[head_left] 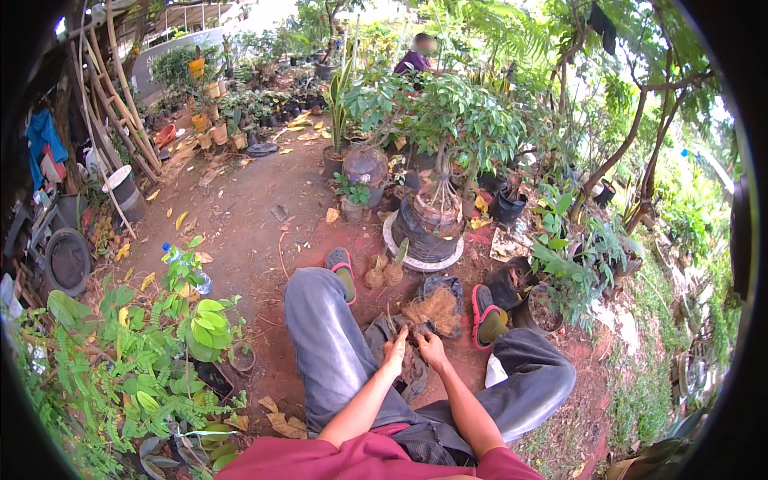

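My left hand [395,352] and my right hand [430,350] are close together between my bent knees. Both look closed around a small dark clump [412,339], too small and shaded to name. Just beyond them, a tangle of brown fibre [436,308] lies on a black plastic bag [450,286]. Crumpled dark cloth or plastic [414,376] spreads beneath my wrists. Past my left shoe stand two round brown fibrous balls, the left ball [374,277] and the right ball [393,274], with green shoots rising from them.
A large potted tree [428,228] stands ahead on a pale round dish [436,265]. Black nursery pots [512,282] sit by my right shoe [484,316]. Leafy plants [152,376] crowd the left. A bucket [124,192] leans by poles; a person [414,60] is far behind the foliage.
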